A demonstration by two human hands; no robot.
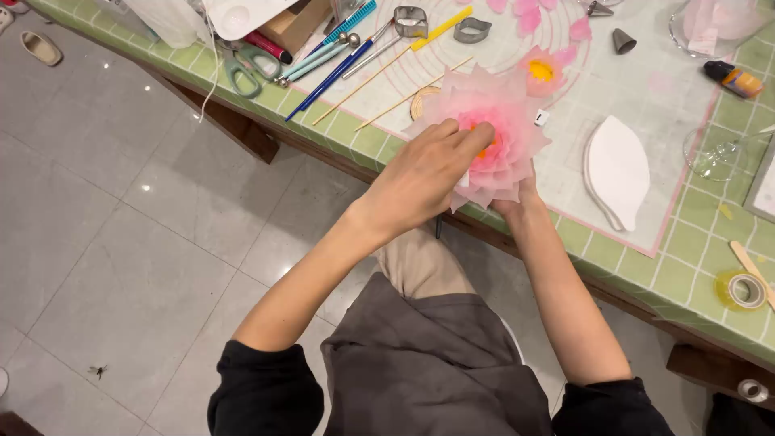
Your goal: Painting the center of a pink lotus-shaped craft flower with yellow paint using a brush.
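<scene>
Gently, both hands [424, 173] cradle a translucent, layered pink flower [504, 121].

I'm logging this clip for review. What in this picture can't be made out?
- Right hand, head view: mostly hidden under the pink paper flower; its grip cannot be told.
- Flower's centre: covered by the left hand's fingers.
- Glass jar: cut off by the top edge.
- Dark speck on the floor: too small to identify.
</scene>
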